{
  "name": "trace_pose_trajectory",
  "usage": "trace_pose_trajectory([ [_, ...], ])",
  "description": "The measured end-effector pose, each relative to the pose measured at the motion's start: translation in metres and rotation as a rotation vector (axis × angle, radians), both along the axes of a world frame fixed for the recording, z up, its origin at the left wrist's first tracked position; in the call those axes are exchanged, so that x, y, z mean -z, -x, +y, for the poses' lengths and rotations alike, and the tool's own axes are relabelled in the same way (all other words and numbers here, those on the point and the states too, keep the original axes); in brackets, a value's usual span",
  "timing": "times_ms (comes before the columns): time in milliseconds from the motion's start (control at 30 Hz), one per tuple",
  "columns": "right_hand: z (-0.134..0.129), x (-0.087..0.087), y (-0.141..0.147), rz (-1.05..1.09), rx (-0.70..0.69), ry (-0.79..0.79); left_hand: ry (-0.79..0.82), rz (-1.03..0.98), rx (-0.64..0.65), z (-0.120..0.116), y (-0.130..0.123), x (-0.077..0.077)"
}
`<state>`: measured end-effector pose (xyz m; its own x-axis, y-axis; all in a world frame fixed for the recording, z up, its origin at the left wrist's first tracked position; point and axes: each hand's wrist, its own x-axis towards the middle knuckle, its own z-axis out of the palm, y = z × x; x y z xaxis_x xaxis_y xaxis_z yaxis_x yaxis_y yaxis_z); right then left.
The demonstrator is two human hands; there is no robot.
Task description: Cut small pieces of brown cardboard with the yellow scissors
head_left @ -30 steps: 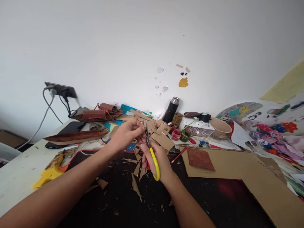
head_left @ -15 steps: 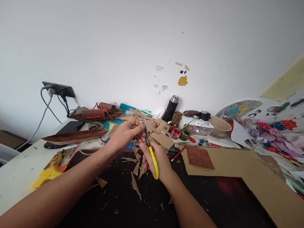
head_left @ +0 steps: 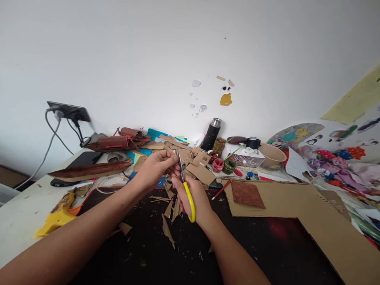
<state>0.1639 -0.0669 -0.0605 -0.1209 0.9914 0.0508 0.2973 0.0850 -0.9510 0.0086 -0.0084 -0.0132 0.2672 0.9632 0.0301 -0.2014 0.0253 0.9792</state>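
My right hand [head_left: 192, 198] is closed round yellow-handled scissors [head_left: 190, 202], their blades pointing up and away from me. Close by on the left, my left hand [head_left: 158, 166] has its fingers pinched together beside the blades. Whatever sits between those fingertips is too small or hidden to make out. Behind and below both hands lie brown cardboard scraps [head_left: 202, 174], some cut into thin strips and curled slivers. A longer cardboard sliver [head_left: 168, 231] rests on the dark mat [head_left: 160, 261] nearer to me.
On the left lie a yellow glue gun [head_left: 57, 215] and brown-painted cardboard pieces [head_left: 89, 170]. A black flask [head_left: 211, 133] leans at the wall near open paint jars [head_left: 218, 165]. To the right, a large cardboard sheet [head_left: 285, 198] carries a reddish-brown square [head_left: 247, 194] beside a red pencil [head_left: 221, 189].
The whole view has shifted slightly, so things appear a little further left. The scissor blades look somewhat closer together beside the left fingertips. Both hands keep nearly the same pose.
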Motion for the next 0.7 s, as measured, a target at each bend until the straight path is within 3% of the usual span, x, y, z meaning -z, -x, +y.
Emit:
trace_pose_trajectory([
  [233, 0.004, 0.008, 0.002, 0.038, -0.006, -0.027, 0.017, -0.015, 0.003, 0.002, -0.001, 0.006],
  [400, 0.006, -0.005, -0.005, 0.096, 0.035, 0.039, 0.007, -0.051, 0.001, 0.004, 0.005, 0.005],
  [533, 0.013, -0.02, -0.022, 0.315, 0.174, -0.058, -0.035, 0.014, 0.008, 0.008, 0.011, 0.003],
  [700, 0.022, -0.031, -0.041, 0.404, 0.325, -0.158, -0.04, 0.226, 0.206, 0.003, 0.006, 0.011],
])
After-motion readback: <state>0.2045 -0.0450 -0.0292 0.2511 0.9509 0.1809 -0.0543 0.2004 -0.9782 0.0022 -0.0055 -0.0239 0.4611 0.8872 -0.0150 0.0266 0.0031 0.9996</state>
